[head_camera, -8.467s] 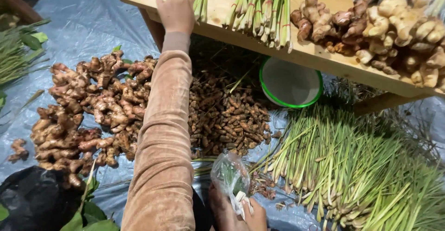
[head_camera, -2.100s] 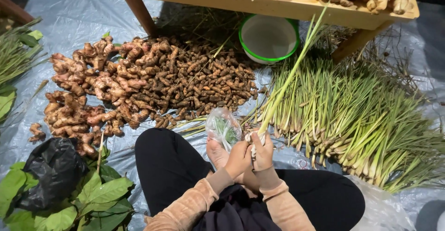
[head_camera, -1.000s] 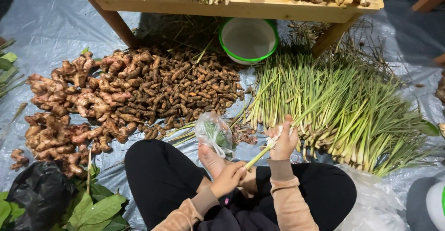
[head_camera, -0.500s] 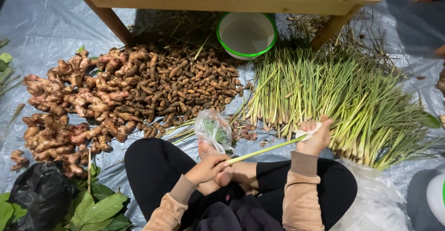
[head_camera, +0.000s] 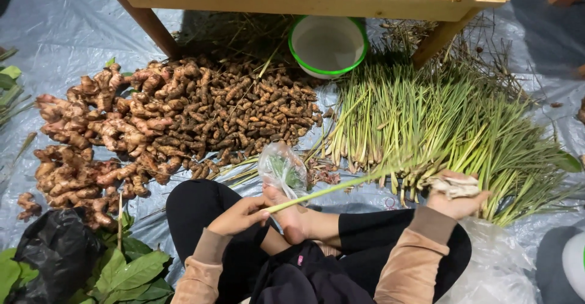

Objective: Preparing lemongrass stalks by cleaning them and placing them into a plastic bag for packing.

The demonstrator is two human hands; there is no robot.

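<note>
I sit cross-legged on a grey plastic sheet. My left hand (head_camera: 241,214) pinches the thin green tip of a lemongrass stalk (head_camera: 341,186) that runs across my lap to the right. My right hand (head_camera: 456,194) grips its pale root end together with dry peeled husk, beside the big lemongrass pile (head_camera: 439,121). A small clear plastic bag (head_camera: 282,168) with green bits rests by my bare foot (head_camera: 294,218).
A heap of turmeric roots (head_camera: 256,112) and a heap of ginger (head_camera: 103,133) lie to the left. A green-rimmed white bowl (head_camera: 328,45) sits under a wooden table (head_camera: 304,2). A black bag (head_camera: 58,249) and green leaves (head_camera: 131,270) are at lower left.
My right hand has drawn farther right and lower along the stalk, now holding the root end with husk. The left hand stays on the stalk's tip.
</note>
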